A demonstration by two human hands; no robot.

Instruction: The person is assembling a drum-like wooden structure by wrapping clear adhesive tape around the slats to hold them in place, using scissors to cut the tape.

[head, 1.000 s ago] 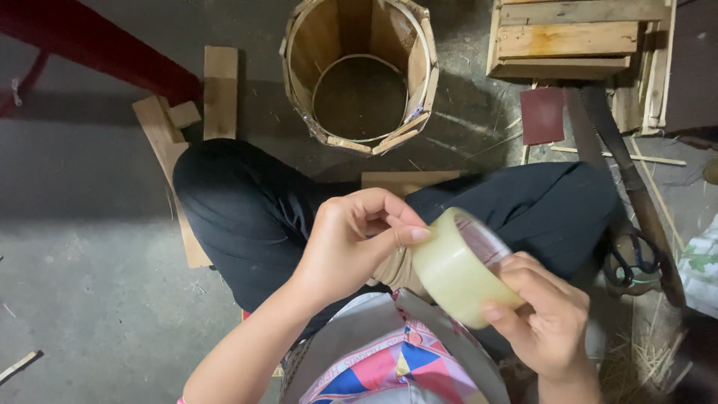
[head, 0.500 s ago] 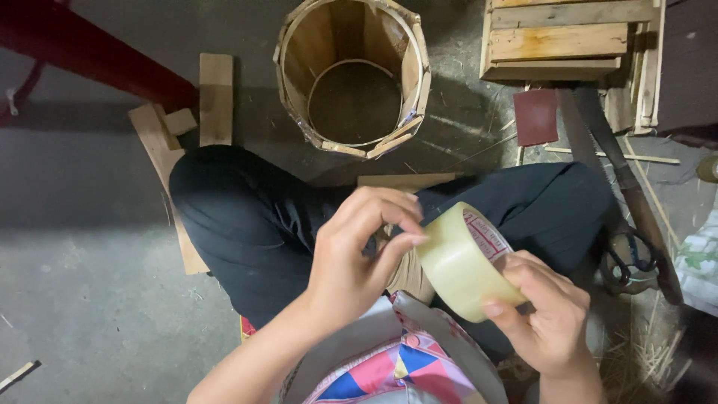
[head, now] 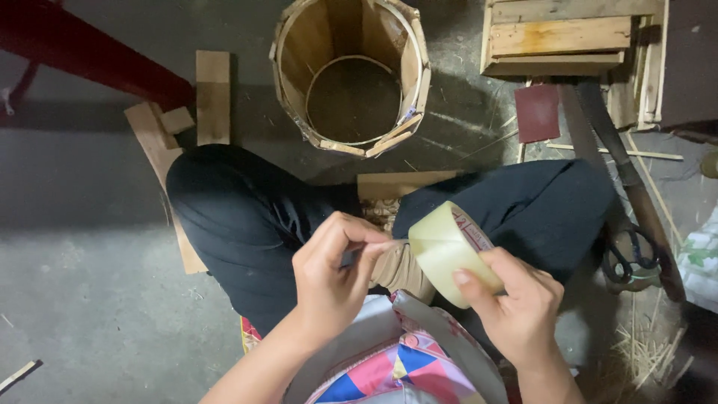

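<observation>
Right hand (head: 523, 314) gripping tape roll (head: 449, 251) — left hand (head: 333, 273) grip pinched at its edge.

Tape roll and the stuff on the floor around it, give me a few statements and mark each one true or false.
1. The right hand holds the tape roll. True.
2. The left hand grips scissors. False: it pinches at the roll's edge; the scissors lie on the floor.
3. The wooden bucket stands open, nothing inside. True.
4. The roll rests inside the bucket. False: it is held above the lap.
</observation>
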